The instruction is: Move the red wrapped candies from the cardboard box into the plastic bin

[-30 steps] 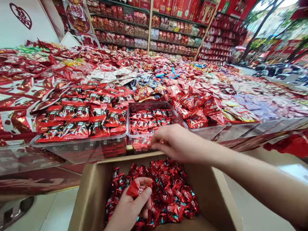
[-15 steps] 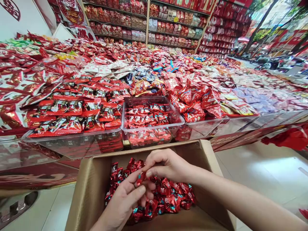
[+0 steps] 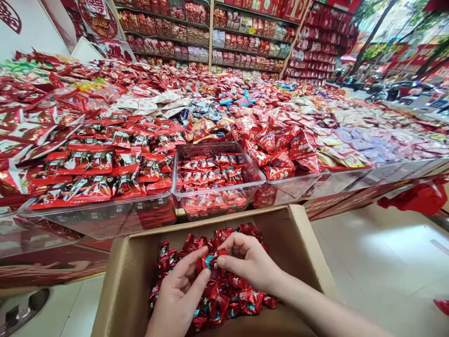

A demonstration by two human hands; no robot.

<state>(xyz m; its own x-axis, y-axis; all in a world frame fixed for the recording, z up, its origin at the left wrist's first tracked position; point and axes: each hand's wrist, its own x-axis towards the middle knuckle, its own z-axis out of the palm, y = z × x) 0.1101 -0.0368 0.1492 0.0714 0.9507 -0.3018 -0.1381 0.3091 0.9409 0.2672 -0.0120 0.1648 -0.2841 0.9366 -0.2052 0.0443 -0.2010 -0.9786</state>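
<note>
Candy: one red-and-teal wrapped candy (image 3: pixel 209 262), in the air over the cardboard box; long axis roughly crosswise, right end slightly higher, wrapper ends pointing toward the two hands.
Left hand (image 3: pixel 180 283): thumb and fingers clamped on the candy's left end.
Right hand (image 3: pixel 249 262): thumb and fingertips pinched together on its right end.
Display stand (image 3: pixel 56 269): sloping bank of packaged sweets, mostly red; lilac packets (image 3: pixel 365 140) toward the right.
Room: stocked wall shelves (image 3: pixel 196 35) behind; pale tiled floor (image 3: pixel 372 243); tree trunk (image 3: pixel 373 35) and blurred vehicles upper right.
Cardboard box (image 3: pixel 117 276): open, just before the stand; loose heap of similar candies (image 3: pixel 242 297), bare bottom near front.
Clear plastic bin (image 3: pixel 250 169): beyond box; small candies (image 3: pixel 208 175) in rows, space at right.
Neighbours: black-and-red packets (image 3: pixel 96 161) left of bin, puffy red packets (image 3: pixel 278 145) right.
</note>
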